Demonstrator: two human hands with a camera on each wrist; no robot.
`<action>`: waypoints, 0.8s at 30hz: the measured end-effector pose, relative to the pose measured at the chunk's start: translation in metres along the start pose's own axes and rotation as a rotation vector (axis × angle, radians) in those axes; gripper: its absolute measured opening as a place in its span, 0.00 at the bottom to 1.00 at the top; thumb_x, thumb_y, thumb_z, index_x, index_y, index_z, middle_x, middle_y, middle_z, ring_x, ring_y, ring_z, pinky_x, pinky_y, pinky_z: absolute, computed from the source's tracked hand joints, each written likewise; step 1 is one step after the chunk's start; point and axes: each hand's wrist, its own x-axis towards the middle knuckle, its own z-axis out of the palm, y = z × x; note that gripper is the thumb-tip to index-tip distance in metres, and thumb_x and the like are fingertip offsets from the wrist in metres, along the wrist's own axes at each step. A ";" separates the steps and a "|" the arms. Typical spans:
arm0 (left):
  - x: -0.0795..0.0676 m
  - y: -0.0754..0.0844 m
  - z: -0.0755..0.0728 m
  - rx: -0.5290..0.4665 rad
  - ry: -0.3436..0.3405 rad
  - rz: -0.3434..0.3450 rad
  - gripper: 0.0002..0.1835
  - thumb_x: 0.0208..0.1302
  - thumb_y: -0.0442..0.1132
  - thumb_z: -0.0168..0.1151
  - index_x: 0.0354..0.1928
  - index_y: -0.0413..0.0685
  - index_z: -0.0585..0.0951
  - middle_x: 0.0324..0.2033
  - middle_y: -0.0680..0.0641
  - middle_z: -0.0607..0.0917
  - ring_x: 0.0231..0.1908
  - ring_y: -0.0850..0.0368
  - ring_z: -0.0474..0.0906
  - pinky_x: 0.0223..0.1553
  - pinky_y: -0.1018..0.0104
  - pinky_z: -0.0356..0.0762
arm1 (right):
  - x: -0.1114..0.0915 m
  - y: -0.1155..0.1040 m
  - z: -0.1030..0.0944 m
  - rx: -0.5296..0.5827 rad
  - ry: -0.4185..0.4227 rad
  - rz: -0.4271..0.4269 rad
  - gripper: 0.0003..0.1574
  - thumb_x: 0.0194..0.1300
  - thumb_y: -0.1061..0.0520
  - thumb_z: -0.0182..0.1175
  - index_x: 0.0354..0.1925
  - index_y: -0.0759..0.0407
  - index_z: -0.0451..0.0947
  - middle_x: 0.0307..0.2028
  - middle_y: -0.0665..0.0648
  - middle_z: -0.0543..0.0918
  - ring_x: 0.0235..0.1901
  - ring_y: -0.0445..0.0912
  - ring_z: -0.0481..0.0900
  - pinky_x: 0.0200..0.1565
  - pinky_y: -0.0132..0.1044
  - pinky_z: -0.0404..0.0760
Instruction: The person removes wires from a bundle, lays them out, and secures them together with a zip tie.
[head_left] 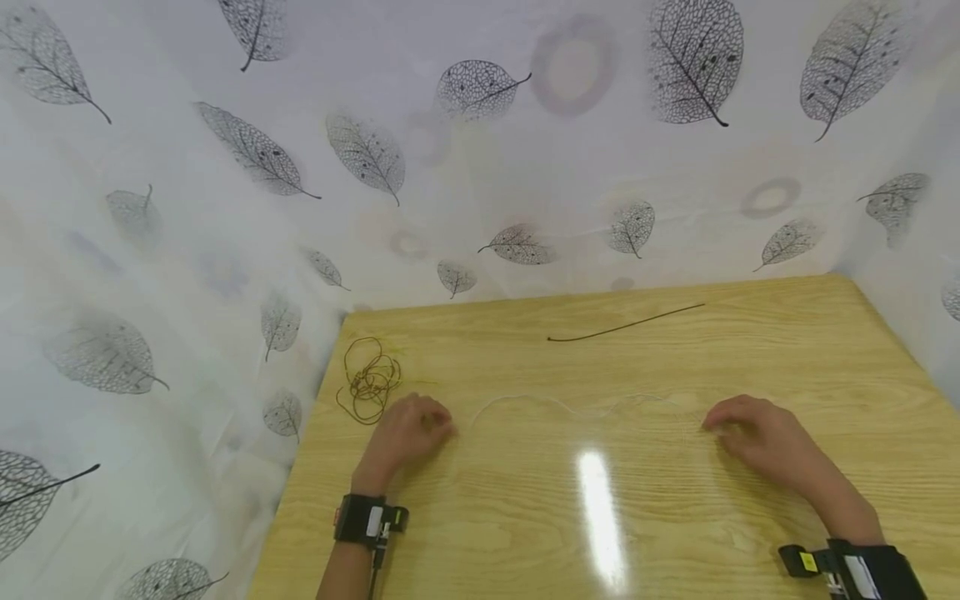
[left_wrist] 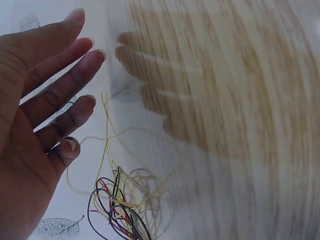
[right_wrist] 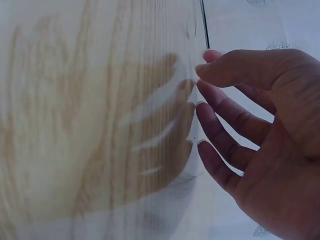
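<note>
A thin white string (head_left: pixel 517 397) lies in a wavy line across the table between my two hands. My left hand (head_left: pixel 411 429) is at its left end, low over the wood; the left wrist view shows the thumb apart from the relaxed fingers (left_wrist: pixel 75 75) and nothing held. At the string's right end is my right hand (head_left: pixel 761 437), its fingertips close to the table. In the right wrist view its fingers (right_wrist: pixel 220 135) are loosely bent, the thumb overlaps them, and no string shows at the tips.
A tangle of thin cords (head_left: pixel 375 379), dark, yellow, red and green, lies just beyond my left hand. One dark cord (head_left: pixel 626 325) stretches near the table's back edge. Leaf-patterned white cloth (head_left: pixel 465 183) hangs behind and beside the wooden table (head_left: pixel 525 517).
</note>
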 end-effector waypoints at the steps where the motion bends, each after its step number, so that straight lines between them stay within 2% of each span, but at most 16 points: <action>1: 0.000 0.000 -0.001 -0.005 0.001 -0.009 0.07 0.54 0.51 0.72 0.32 0.60 0.88 0.29 0.64 0.85 0.30 0.66 0.74 0.30 0.68 0.75 | 0.000 0.000 0.000 -0.004 0.001 -0.007 0.18 0.49 0.71 0.69 0.34 0.51 0.85 0.42 0.58 0.85 0.47 0.61 0.79 0.45 0.63 0.74; 3: 0.001 -0.001 -0.003 -0.007 0.018 -0.038 0.04 0.55 0.48 0.71 0.32 0.60 0.88 0.30 0.64 0.85 0.30 0.64 0.74 0.30 0.66 0.75 | 0.001 -0.001 -0.001 -0.024 0.014 -0.029 0.17 0.49 0.71 0.69 0.34 0.51 0.85 0.41 0.58 0.86 0.46 0.60 0.80 0.44 0.62 0.75; 5: 0.001 -0.003 -0.006 0.003 0.061 -0.059 0.03 0.57 0.47 0.70 0.32 0.60 0.87 0.33 0.62 0.86 0.33 0.62 0.76 0.32 0.64 0.76 | 0.003 -0.003 -0.001 -0.037 0.037 -0.043 0.16 0.49 0.71 0.68 0.33 0.52 0.85 0.40 0.59 0.86 0.45 0.61 0.80 0.43 0.62 0.76; 9: 0.004 -0.012 -0.012 0.059 0.227 -0.069 0.06 0.57 0.43 0.71 0.36 0.54 0.87 0.37 0.54 0.86 0.38 0.53 0.80 0.34 0.55 0.80 | 0.007 -0.009 -0.005 -0.027 0.088 -0.041 0.16 0.51 0.71 0.68 0.33 0.52 0.85 0.41 0.60 0.86 0.45 0.62 0.80 0.42 0.63 0.76; 12: 0.005 -0.020 -0.017 0.131 0.357 -0.076 0.12 0.54 0.41 0.73 0.40 0.49 0.87 0.39 0.47 0.85 0.37 0.47 0.80 0.31 0.50 0.80 | 0.014 -0.018 -0.008 -0.024 0.123 -0.077 0.15 0.53 0.70 0.68 0.35 0.52 0.85 0.41 0.59 0.86 0.44 0.60 0.80 0.39 0.61 0.78; 15: 0.007 -0.027 -0.022 0.165 0.435 -0.084 0.15 0.51 0.40 0.75 0.42 0.46 0.87 0.40 0.43 0.84 0.37 0.44 0.79 0.34 0.48 0.79 | 0.024 -0.030 -0.011 -0.036 0.148 -0.129 0.15 0.54 0.69 0.69 0.36 0.51 0.85 0.41 0.57 0.86 0.40 0.57 0.81 0.33 0.57 0.80; 19: 0.012 -0.034 -0.023 0.179 0.442 -0.084 0.15 0.50 0.39 0.75 0.41 0.43 0.87 0.38 0.43 0.86 0.37 0.44 0.77 0.40 0.49 0.77 | 0.043 -0.048 -0.012 -0.030 0.137 -0.197 0.14 0.54 0.69 0.68 0.37 0.52 0.84 0.40 0.56 0.86 0.39 0.55 0.81 0.32 0.54 0.79; 24: 0.016 -0.039 -0.021 0.232 0.407 -0.114 0.14 0.49 0.40 0.76 0.38 0.43 0.88 0.32 0.45 0.89 0.34 0.46 0.78 0.36 0.53 0.77 | 0.070 -0.072 -0.006 -0.012 0.085 -0.279 0.13 0.56 0.69 0.67 0.38 0.55 0.84 0.41 0.56 0.86 0.41 0.55 0.81 0.37 0.53 0.80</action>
